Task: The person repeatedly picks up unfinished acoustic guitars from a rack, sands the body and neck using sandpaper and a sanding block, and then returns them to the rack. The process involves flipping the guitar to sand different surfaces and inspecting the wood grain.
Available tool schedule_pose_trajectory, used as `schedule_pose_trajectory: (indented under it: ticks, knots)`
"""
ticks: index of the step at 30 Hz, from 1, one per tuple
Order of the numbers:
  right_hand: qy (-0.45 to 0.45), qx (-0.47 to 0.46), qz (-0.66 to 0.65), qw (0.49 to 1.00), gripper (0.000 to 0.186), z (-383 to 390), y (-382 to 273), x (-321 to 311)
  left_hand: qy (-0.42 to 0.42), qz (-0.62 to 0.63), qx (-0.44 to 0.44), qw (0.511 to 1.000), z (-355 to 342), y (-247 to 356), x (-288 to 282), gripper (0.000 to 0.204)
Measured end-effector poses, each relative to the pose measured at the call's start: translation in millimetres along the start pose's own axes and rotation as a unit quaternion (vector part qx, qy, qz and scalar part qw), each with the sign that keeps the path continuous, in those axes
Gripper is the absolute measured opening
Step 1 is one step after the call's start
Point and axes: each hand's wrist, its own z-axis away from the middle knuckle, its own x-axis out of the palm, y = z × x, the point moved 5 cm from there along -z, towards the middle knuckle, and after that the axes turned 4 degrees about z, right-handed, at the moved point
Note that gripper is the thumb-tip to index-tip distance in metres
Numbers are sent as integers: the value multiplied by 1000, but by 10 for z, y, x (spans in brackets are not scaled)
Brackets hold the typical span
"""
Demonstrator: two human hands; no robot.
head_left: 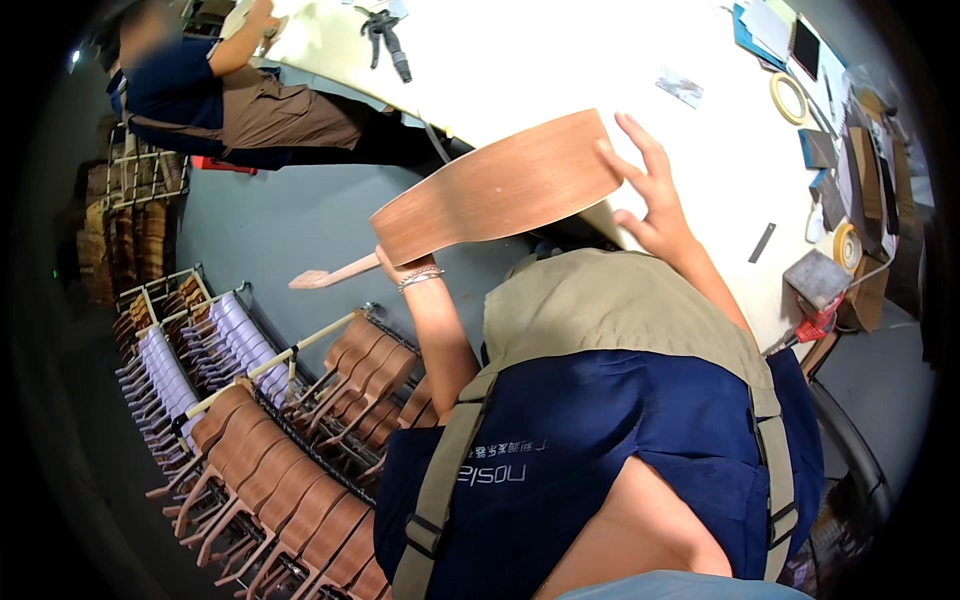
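Observation:
An unfinished acoustic guitar [500, 190] of reddish-brown wood hangs in front of me, its curved side turned up and its pale neck pointing left. Near where neck and body meet, my left hand [405, 268] is closed on it, with bracelets at the wrist; the body hides part of the fingers. My right hand [652, 195] is at the body's wide end. Its fingers are spread, and one fingertip touches the rim there. The guitar's front and back faces are mostly out of sight.
Racks of brown guitar bodies [290, 500] and lilac ones [165, 370] stand at the lower left. A pale worktable [720, 150] holds tape rolls [788, 98], a steel ruler [762, 243], a grey block [818, 277] and a black hand tool [385, 42]. A co-worker [220, 95] stands far left.

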Motion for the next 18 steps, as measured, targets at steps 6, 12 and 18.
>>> schedule_pose_trajectory:
  ticks: [6,12,18]
  knots:
    - [-19,-86,249,965,66,-100,-620,142,155,-109,61,980,250,85,293,41]
    - [-27,-71,284,956,59,-125,-719,272,231,-84,97,964,365,140,542,30]
    - [1,47,275,960,59,-82,-393,-36,246,-109,125,955,294,165,458,30]
